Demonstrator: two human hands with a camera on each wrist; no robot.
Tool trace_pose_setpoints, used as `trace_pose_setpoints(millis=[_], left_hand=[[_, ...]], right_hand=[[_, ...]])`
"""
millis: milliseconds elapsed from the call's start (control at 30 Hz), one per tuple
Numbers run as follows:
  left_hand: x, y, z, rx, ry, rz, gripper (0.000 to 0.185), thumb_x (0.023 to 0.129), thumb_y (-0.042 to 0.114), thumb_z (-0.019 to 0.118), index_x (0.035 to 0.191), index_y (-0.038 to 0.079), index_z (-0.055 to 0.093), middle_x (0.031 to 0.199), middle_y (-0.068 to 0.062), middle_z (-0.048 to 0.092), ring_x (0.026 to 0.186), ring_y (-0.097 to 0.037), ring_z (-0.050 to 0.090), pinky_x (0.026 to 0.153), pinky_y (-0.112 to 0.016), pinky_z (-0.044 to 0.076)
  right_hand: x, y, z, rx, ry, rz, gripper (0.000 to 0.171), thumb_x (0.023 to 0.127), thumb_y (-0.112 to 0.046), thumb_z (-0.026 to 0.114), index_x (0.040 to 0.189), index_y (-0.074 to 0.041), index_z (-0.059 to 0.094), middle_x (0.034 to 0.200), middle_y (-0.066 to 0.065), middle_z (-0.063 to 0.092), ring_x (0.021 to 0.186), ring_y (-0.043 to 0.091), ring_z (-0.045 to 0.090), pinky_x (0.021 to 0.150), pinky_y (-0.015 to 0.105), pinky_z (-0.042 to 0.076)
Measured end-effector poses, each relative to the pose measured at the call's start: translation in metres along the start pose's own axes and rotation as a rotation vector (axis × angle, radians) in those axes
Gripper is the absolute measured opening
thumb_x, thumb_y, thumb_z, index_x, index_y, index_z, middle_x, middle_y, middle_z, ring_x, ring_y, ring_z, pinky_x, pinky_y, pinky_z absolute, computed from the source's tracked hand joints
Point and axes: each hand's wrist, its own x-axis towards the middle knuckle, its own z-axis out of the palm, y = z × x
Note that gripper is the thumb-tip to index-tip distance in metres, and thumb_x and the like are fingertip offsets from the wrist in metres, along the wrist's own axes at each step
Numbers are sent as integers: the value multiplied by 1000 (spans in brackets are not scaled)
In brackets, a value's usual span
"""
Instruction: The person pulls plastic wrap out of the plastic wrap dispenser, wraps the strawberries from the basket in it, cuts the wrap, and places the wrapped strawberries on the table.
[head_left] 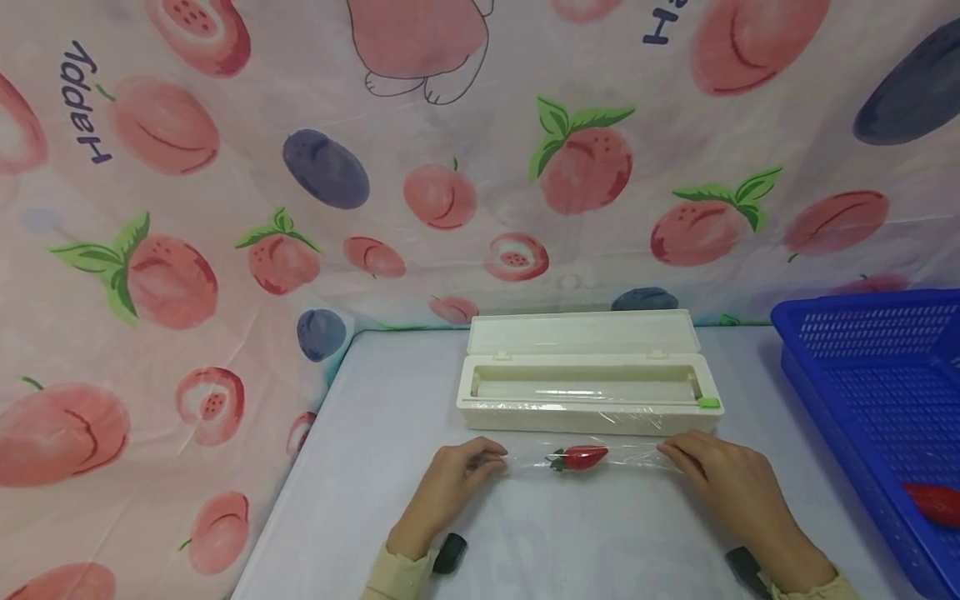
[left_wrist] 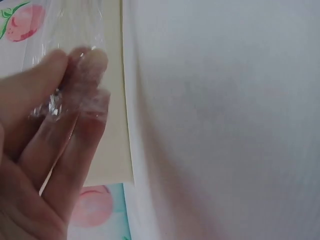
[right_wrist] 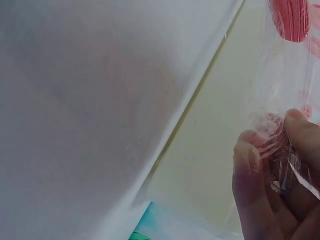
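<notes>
1. A small red strawberry-like fruit (head_left: 587,457) with a green leafy cap lies inside a twisted band of clear plastic film (head_left: 630,456), midway between two hands, just in front of a cream box.
2. The left hand (head_left: 450,487) pinches the film's left end between thumb and fingers; the left wrist view shows it bunched at the fingertips.
3. The right hand (head_left: 738,483) pinches the opposite end, gathered into crinkled folds, as the right wrist view shows.
4. The film looks thin, slick, clingy and easy to tear; its gathered ends seem the safest grip. The fruit looks light; whether it is soft or firm cannot be told, so gentle handling from outside the film seems wise.
5. Behind the hands, the cream box (head_left: 577,419) has its lid (head_left: 585,335) tilted back and a green tab (head_left: 708,403) at its right front corner. Its front wall limits room beyond the film.
6. At far right, a blue mesh basket (head_left: 798,337) holds another red item (head_left: 933,503), partly cut off by the picture's edge. A white-covered table (head_left: 360,408) lies below.
</notes>
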Motion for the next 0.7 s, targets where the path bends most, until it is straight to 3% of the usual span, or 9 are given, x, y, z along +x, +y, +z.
trace_pose_setpoints(millis=[133, 300, 500, 700], left_hand=[[1, 0, 1, -84, 79, -43, 11, 90, 13, 72, 99, 9, 71, 89, 0, 76, 82, -9, 72, 75, -24, 58], [3, 2, 5, -135, 167, -97, 8, 92, 11, 70, 94, 4, 68, 83, -3, 74, 76, -12, 73, 68, -21, 58], [8, 8, 13, -172, 283, -203, 5, 88, 5, 74, 87, 3, 70, 78, -5, 72, 63, -9, 70, 58, -20, 56], [12, 13, 13, -170, 349, -330, 6, 83, 9, 78, 80, 10, 73, 77, -2, 72, 56, -9, 67, 52, -21, 54]], right_hand=[[1, 0, 2, 8, -3, 67, 14, 79, -23, 83, 79, -14, 72, 63, -7, 64, 50, 5, 46, 44, 27, 37], [2, 0, 3, 27, 20, 122, 17, 79, -25, 83, 75, -15, 70, 53, -12, 46, 49, 5, 33, 44, 23, 26], [3, 2, 3, 38, 69, 152, 22, 75, -25, 86, 70, -16, 66, 52, -11, 45, 48, 4, 33, 43, 23, 25], [5, 1, 2, 63, 113, 179, 33, 70, -26, 90, 62, -19, 58, 65, -2, 55, 52, 4, 45, 44, 25, 36]])
